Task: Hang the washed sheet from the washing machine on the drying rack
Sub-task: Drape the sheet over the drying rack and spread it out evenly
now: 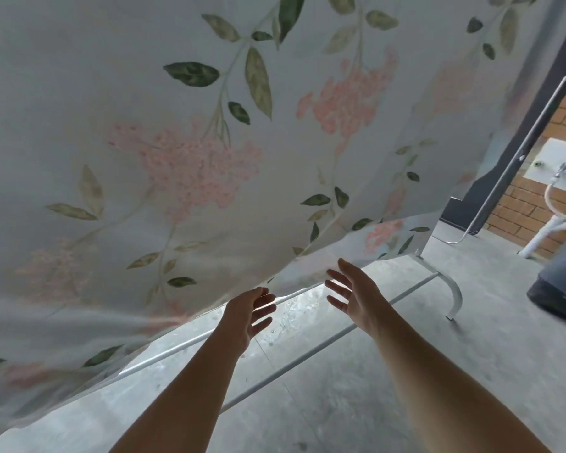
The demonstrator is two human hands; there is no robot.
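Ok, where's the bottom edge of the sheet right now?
In the head view the sheet hangs over the white drying rack, its bottom edge just above the open left hand and right hand, over the concrete floor.

Home laundry yard or utility area: bare concrete floor (356, 403), brick wall (523, 204), wall tap (562, 171) with hose, floral sheet (177, 142) draped over white metal drying rack (451, 289).

There was only one camera, worn on the person's head. It looked forward and down, very close to the hanging sheet (183, 132), which filled most of the picture. Lower down it saw both arms reaching out, the grey floor (324, 403) and the rack's white legs (455, 292).
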